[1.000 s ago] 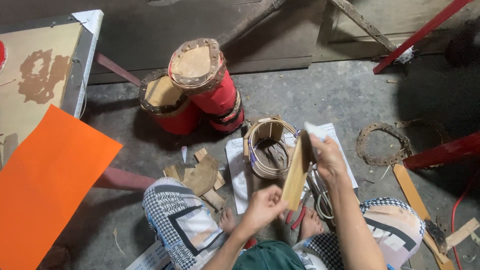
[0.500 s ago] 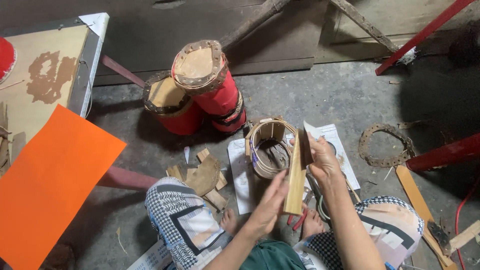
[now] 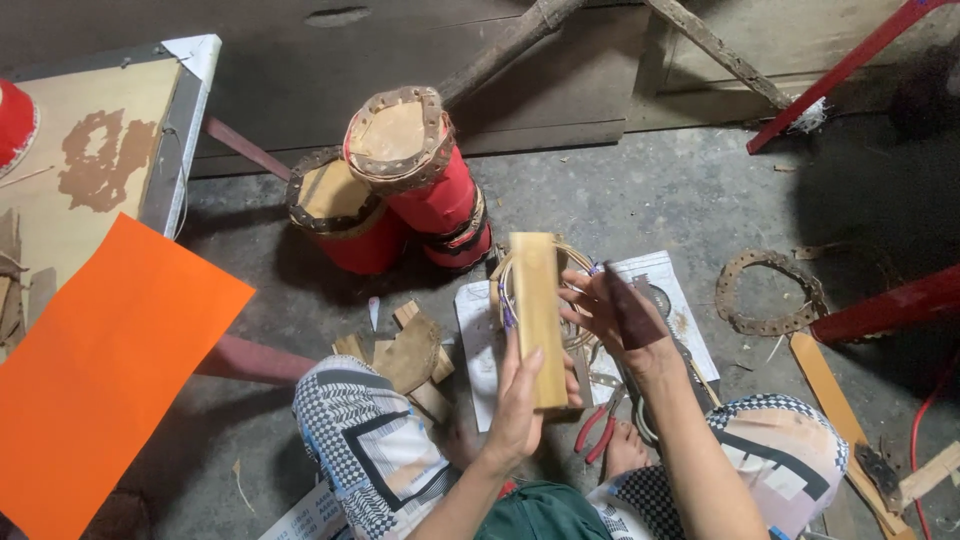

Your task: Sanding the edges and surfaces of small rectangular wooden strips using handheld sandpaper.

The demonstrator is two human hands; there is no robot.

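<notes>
My left hand grips the lower end of a flat pale bamboo slat and holds it upright with its broad face toward me. My right hand is just right of the slat, fingers spread, with a thin dark blade-like piece lying against the palm. Behind the slat a round ring of bamboo strips rests on white paper on the floor. Red-handled pliers lie by my foot.
Two red drums with leather-laced tops stand ahead on the concrete. An orange sheet and a wooden board sit at left. Cardboard scraps lie by my knee. A perforated leather ring, red bars and wood strips are at right.
The slat has turned from edge-on to face-on and shifted left. My left hand now grips its lower end, and my right hand has come off it and opened beside it.
</notes>
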